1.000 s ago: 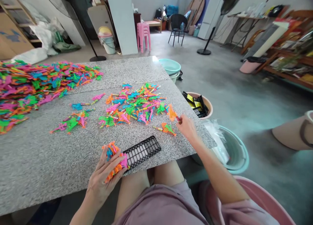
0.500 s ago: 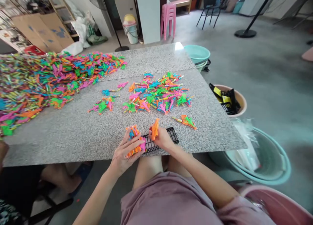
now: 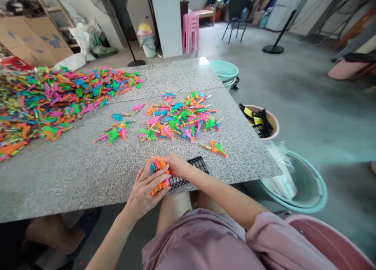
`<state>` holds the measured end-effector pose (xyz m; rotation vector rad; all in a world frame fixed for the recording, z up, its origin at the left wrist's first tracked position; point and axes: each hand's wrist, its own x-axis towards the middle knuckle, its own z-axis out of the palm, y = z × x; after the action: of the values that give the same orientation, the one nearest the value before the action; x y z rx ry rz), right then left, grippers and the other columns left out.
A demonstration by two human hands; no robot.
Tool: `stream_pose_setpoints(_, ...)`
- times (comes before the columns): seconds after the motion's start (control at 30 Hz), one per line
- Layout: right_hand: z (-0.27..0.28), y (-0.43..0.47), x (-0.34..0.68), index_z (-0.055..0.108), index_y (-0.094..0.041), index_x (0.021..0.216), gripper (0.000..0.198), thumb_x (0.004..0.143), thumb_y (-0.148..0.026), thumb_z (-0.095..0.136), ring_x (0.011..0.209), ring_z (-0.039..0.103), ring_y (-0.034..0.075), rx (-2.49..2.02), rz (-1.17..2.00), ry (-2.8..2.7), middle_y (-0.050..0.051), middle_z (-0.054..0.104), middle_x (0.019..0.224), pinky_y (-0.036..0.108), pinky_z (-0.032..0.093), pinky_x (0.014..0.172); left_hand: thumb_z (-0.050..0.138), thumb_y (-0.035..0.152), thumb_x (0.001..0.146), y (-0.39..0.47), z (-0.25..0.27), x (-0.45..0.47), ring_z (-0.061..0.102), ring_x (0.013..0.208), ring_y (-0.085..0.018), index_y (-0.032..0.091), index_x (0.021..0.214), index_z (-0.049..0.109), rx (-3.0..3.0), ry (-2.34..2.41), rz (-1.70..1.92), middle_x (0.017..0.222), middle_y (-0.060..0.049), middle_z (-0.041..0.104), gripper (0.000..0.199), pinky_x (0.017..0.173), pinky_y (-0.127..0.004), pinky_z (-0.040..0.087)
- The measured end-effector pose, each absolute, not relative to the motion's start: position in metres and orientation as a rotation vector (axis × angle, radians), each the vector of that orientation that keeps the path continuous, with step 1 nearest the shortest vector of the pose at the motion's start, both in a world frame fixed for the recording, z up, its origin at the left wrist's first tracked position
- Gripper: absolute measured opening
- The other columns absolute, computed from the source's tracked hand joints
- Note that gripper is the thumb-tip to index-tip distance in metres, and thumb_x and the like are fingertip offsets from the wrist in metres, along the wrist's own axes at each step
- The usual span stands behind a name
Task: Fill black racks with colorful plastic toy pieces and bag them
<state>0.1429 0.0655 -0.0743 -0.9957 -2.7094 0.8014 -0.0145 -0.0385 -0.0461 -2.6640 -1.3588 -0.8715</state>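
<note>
A black plastic grid basket (image 3: 199,164) lies near the table's front edge. A row of colourful plastic toys (image 3: 158,165), orange, blue and pink, stands packed at its left end. My left hand (image 3: 143,188) is curled around that row, fingers across its near side. Against the row's right side, my right hand (image 3: 178,165) pinches an orange plastic piece; its fingertips are partly hidden. Just beyond the basket is a loose orange and green toy (image 3: 216,147) with a printed stick. Farther off lies a heap of similar toys (image 3: 182,119).
A small cluster of toys (image 3: 114,133) lies left of the heap. A long pile (image 3: 67,91) covers the table's far left. Beside the right edge stand a tub with black baskets (image 3: 272,125), a teal tub (image 3: 319,183) and a pink tub (image 3: 326,234).
My right hand has moved left with the orange piece, from above the basket to the packed row. My left hand stays around the row. The camera view has shifted right.
</note>
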Motion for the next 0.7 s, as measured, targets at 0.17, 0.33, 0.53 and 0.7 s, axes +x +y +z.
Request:
stream_pose_setpoints(0.17, -0.074, 0.068, 0.188, 0.063, -0.018, 0.109, 0.020, 0.089, -0.016, 0.059, 0.105, 0.059, 0.021, -1.257, 0.473, -2.452, 0.008, 0.067, 0.109, 0.028, 0.046, 0.086, 0.066, 0.021, 0.089, -0.038, -0.051, -0.020, 0.027, 0.146, -0.032, 0.020, 0.127, 0.059, -2.636, -1.301, -0.899, 0.127, -0.009, 0.067, 0.039, 0.111, -0.055, 0.042)
stream_pose_setpoints(0.33, -0.064, 0.088, 0.251, 0.060, -0.009, 0.112, 0.033, 0.087, 0.002, 0.043, 0.100, 0.060, 0.028, -1.763, 0.114, -2.522, 0.020, 0.063, 0.110, 0.036, 0.050, 0.081, 0.064, 0.020, 0.090, -0.038, -0.058, -0.019, 0.021, 0.148, -0.032, 0.018, 0.122, 0.060, -2.641, -1.303, -0.960, 0.130, -0.010, 0.065, 0.033, 0.110, -0.056, 0.043)
stream_pose_setpoints(0.53, -0.080, 0.075, 0.326, 0.065, -0.016, 0.104, 0.034, 0.089, 0.002, 0.041, 0.114, 0.054, 0.022, -1.198, 0.111, -2.835, 0.011, 0.063, 0.119, 0.033, 0.047, 0.091, 0.063, 0.021, 0.090, -0.039, -0.060, -0.017, 0.026, 0.146, -0.031, 0.019, 0.122, 0.061, -2.591, -1.321, -1.012, 0.128, -0.009, 0.066, 0.032, 0.110, -0.053, 0.045)
stream_pose_setpoints(0.7, -0.088, 0.062, 0.331, 0.063, -0.016, 0.113, 0.026, 0.095, -0.013, 0.045, 0.110, 0.056, 0.023, -1.657, 0.129, -2.348, 0.013, 0.060, 0.122, 0.037, 0.045, 0.095, 0.063, 0.022, 0.091, -0.039, -0.057, -0.014, 0.027, 0.146, -0.031, 0.020, 0.117, 0.062, -2.593, -1.332, -1.035, 0.126, -0.009, 0.068, 0.026, 0.108, -0.054, 0.047)
